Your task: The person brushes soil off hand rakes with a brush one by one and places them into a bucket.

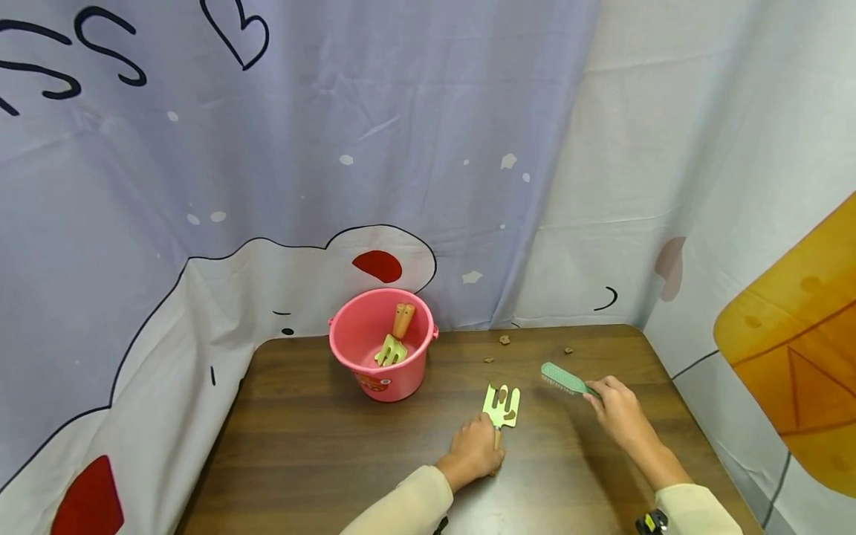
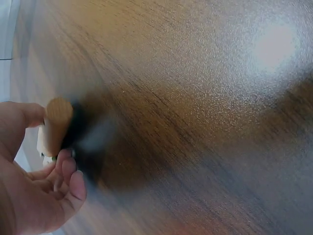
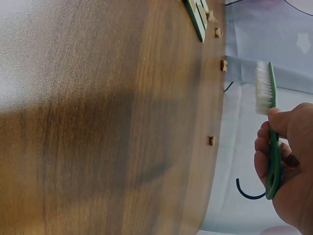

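Note:
My left hand [image 1: 473,446] grips the wooden handle [image 2: 57,122] of a small hand fork [image 1: 498,417], whose pale green tines point toward the back of the table. Brown bits [image 1: 510,415] lie on the tines. In my right hand [image 1: 620,414] is a green brush [image 1: 560,376], held by its handle, with its head toward the fork. The right wrist view shows its white bristles [image 3: 264,89] facing left, raised over the table. Part of the fork [image 3: 196,20] appears at the top of that view.
A pink bucket [image 1: 341,343] stands at the back left of the wooden table [image 1: 301,461]. Inside lean garden tools [image 1: 391,349] with wooden handles and a green fork head. Several small brown bits [image 1: 504,339] lie near the back edge, before a printed curtain [image 1: 321,148].

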Demonstrator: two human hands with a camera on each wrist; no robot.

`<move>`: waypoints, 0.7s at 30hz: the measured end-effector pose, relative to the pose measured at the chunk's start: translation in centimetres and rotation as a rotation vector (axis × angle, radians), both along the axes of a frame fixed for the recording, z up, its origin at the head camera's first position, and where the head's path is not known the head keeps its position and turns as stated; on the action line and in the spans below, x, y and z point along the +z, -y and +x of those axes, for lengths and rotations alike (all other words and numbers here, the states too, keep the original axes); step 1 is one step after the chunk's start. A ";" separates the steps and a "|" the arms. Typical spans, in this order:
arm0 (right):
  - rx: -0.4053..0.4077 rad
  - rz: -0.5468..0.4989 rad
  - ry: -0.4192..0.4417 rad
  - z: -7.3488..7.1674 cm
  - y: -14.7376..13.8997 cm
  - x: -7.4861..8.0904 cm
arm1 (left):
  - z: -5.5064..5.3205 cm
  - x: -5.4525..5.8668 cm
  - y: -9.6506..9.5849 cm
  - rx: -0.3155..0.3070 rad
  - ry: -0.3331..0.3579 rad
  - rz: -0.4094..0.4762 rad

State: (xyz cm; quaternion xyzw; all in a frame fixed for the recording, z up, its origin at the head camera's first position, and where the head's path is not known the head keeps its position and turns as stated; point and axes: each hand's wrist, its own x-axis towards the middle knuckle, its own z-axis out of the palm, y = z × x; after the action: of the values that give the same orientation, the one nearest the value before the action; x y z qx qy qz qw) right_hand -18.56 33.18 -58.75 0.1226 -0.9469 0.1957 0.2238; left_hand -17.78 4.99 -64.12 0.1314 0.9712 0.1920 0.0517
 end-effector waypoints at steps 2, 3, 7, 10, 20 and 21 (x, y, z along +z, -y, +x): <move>-0.002 -0.001 -0.002 0.0 0.0 -0.1 | 0.0 -0.1 0.0 0.003 -0.009 -0.002; -0.003 -0.001 -0.003 0.0 0.0 -0.2 | 0.0 -0.1 0.1 0.003 -0.017 -0.005; -0.005 0.001 -0.017 0.0 -0.1 -0.5 | 0.0 -0.1 0.4 0.002 -0.038 -0.005; -0.005 0.000 -0.031 0.1 -0.1 -0.8 | 0.0 0.0 0.7 0.005 -0.036 -0.004; -0.009 -0.018 -0.030 0.5 0.2 -1.3 | -0.7 0.6 3.2 -0.008 -0.054 -0.102; -0.007 -0.021 -0.034 0.6 0.3 -1.3 | -0.8 0.6 3.5 -0.008 -0.060 -0.116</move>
State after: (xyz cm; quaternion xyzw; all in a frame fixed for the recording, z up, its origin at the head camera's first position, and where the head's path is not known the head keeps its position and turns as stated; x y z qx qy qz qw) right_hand -17.96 32.88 -60.08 0.1204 -0.9412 0.2027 0.2419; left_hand -18.61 1.53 -63.51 0.1375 0.9813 0.1314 0.0310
